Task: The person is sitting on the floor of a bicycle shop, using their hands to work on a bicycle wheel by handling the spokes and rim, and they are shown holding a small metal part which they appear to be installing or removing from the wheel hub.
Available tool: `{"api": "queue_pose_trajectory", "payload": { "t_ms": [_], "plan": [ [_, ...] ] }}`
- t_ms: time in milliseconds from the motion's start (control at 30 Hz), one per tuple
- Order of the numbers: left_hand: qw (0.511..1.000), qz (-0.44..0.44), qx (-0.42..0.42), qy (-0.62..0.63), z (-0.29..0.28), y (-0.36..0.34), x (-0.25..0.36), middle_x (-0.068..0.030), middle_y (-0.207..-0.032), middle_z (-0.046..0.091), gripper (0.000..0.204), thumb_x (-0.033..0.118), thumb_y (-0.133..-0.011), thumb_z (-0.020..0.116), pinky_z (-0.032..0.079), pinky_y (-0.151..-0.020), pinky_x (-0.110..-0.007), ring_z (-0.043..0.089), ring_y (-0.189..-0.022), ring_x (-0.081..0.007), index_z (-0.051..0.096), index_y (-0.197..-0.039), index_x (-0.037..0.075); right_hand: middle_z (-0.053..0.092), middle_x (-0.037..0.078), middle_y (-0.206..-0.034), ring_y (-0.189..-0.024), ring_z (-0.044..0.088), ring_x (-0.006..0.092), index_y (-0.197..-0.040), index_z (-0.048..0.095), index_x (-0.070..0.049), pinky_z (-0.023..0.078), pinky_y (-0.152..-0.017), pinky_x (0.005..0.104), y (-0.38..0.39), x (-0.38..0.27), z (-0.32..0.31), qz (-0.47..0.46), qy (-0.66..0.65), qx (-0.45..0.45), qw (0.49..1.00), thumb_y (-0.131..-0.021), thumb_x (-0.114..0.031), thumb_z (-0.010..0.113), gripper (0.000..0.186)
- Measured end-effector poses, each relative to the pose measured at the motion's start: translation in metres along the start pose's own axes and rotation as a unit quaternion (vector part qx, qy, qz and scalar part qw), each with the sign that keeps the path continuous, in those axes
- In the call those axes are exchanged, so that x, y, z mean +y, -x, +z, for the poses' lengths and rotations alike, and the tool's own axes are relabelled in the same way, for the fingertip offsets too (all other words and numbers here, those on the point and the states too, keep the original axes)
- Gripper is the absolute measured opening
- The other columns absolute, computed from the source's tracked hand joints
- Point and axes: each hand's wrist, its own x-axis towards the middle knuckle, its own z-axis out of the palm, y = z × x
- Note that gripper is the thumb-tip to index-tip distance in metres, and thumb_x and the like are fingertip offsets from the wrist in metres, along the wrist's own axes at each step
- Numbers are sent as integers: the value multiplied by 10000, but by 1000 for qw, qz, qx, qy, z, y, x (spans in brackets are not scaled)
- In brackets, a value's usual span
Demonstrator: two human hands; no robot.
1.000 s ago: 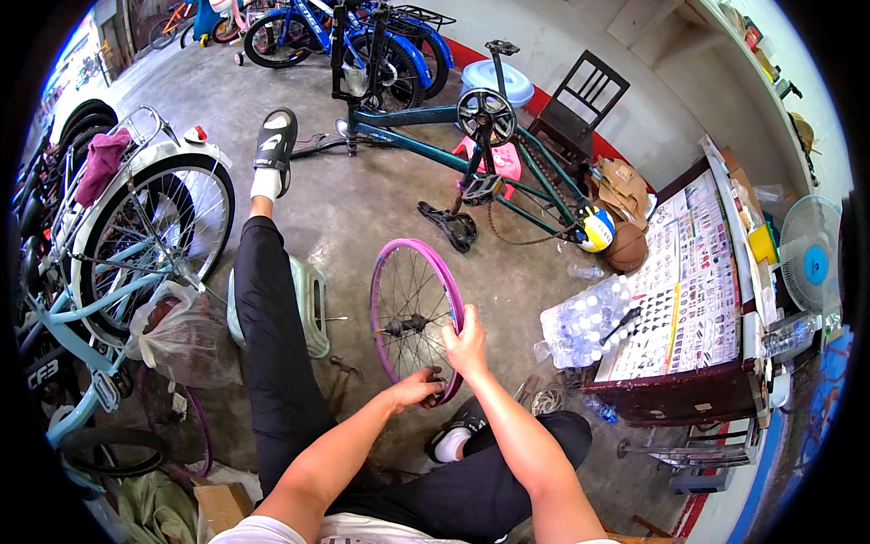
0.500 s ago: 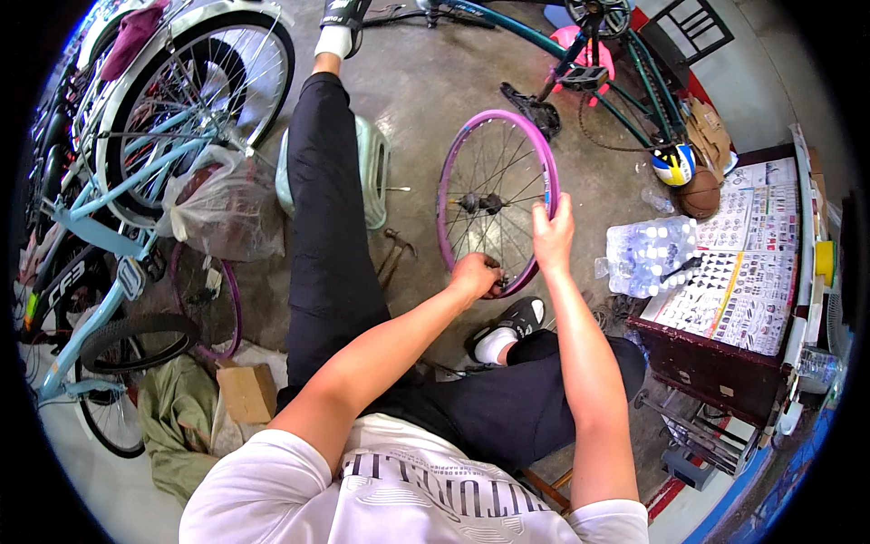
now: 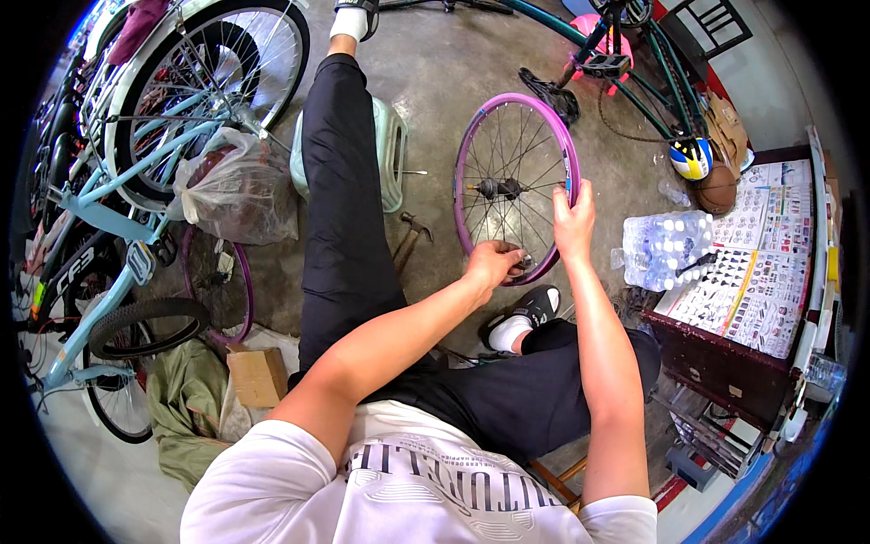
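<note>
A bare pink wheel rim with black spokes and a dark hub (image 3: 506, 188) stands tilted between my legs. My right hand (image 3: 574, 218) is closed on its right side, thumb along the rim. My left hand (image 3: 496, 261) is at the lower part of the wheel, fingers bent in among the spokes beside the inner rim; what its fingertips pinch is too small to make out. Just left of the wheel, a hammer (image 3: 412, 231) lies on the concrete floor, and a pale green plastic stool (image 3: 391, 163) is partly hidden behind my left leg.
A light blue bicycle (image 3: 113, 299), bagged bundle (image 3: 236, 190), loose tyre (image 3: 145, 326) and cardboard box (image 3: 256, 374) are left. Ahead are a teal bicycle frame (image 3: 662, 91) and black saddle (image 3: 548, 95). Bottled-water pack (image 3: 666, 245), balls (image 3: 711, 186) and maroon paper-covered cabinet (image 3: 720, 349) are right.
The view has tipped downward, bringing my shirt and thighs further into sight and shifting the wheel up and right in the picture. Both hands have stayed on the wheel in similar grips.
</note>
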Motion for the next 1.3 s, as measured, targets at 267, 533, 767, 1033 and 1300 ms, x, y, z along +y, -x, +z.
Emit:
{"api": "queue_pose_trajectory", "payload": {
  "t_ms": [267, 533, 767, 1033, 1300],
  "plan": [
    [991, -58, -59, 104, 10, -12, -8, -35, -943, 714, 258, 172, -952, 711, 517, -639, -253, 646, -752, -109, 677, -1157, 19, 578, 115, -773, -701, 568, 243, -1074, 546, -4, 464, -673, 402, 4, 6, -1, 35, -30, -19, 999, -932, -197, 630, 254],
    [992, -78, -70, 72, 5, -40, -19, -43, -966, 722, 247, 106, -950, 673, 524, -626, -287, 677, -755, -140, 651, -1178, 13, 606, 137, -774, -699, 600, 318, -1156, 517, -15, 470, -672, 429, 28, 1, 4, -22, -31, -37, 999, -949, -198, 625, 297],
    [995, -76, -68, 21, 8, -32, -11, -54, -898, 711, 208, 128, -903, 736, 530, -608, -297, 682, -737, -154, 674, -1060, 6, 525, 145, -845, -742, 538, 309, -1086, 511, -21, 448, -708, 428, 33, 7, -5, -86, 22, -43, 995, -936, -201, 650, 273],
    [992, -62, -66, -90, 0, -38, -25, -72, -867, 720, 217, 113, -853, 780, 550, -636, -326, 685, -721, -182, 703, -1018, -4, 636, 114, -972, -868, 598, 210, -1215, 564, 18, 485, -801, 365, 8, -19, -15, -33, 67, -24, 997, -922, -302, 720, 461],
    [968, 20, 3, -250, 0, -44, -50, -103, -898, 739, 274, 139, -798, 811, 536, -703, -327, 683, -771, -196, 740, -1030, 12, 576, 92, -751, -702, 534, 172, -978, 551, 1, 458, -670, 367, 15, -20, -18, 67, -1, 10, 998, -874, -182, 674, 244]
  ]
}}
